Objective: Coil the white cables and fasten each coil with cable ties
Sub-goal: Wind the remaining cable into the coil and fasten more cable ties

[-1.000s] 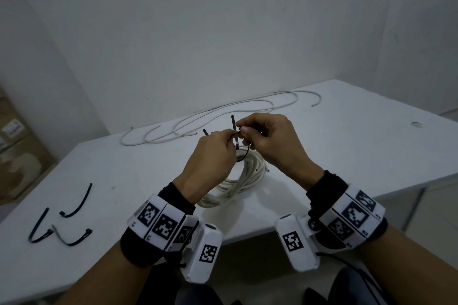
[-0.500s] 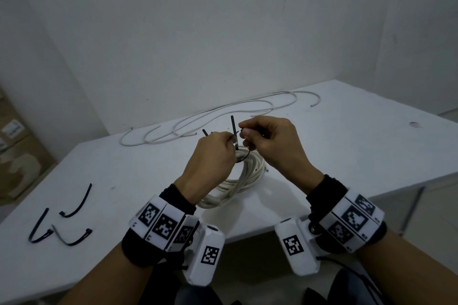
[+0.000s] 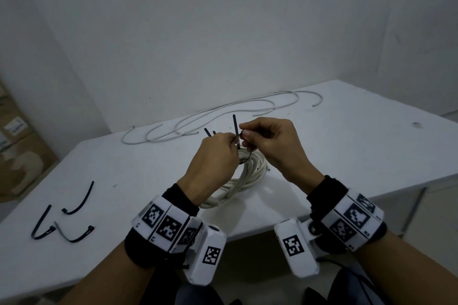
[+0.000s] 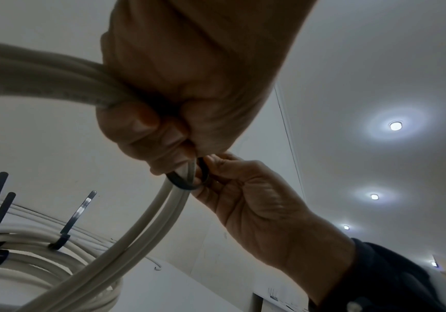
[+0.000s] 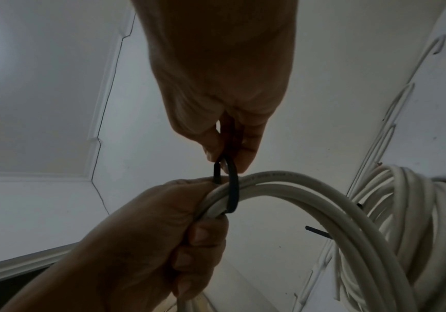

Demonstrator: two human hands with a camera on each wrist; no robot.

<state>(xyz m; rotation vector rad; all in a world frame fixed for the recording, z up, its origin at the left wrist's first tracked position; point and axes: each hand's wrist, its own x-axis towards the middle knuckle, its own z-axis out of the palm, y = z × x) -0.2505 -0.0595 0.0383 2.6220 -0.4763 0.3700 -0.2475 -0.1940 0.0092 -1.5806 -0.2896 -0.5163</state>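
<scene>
While the coil of white round cable [image 3: 247,176] hung partly lifted over the near edge of the white table [image 3: 347,146], both of the person's hands met just above it. The left hand [image 3: 213,156] had its fingers curled around a bundle of the coil's strands, gripping them tight, as the left wrist view showed from below. The right hand [image 3: 270,146] pinched a thin black plastic cable tie [image 5: 231,190] between thumb and fingertips; that tie looped around the strands right beside the left fist, and its free tail [image 3: 235,125] stood upright between the two hands. Two more black ties already circled the coil lower down, their tails [image 4: 79,211] sticking out, seen in the left wrist view. Farther back on the table, near the wall, a second long white cable [image 3: 210,119] lay loose in wide, uncoiled curves, well apart from the hands. Off to the left side of the table three spare black cable ties [image 3: 64,220] lay bent, close together, two of them touching or crossing. Cardboard boxes [image 3: 17,156] stood on the floor past the table's left end, against the pale wall. Both wrists wore white bands printed with black square markers.
</scene>
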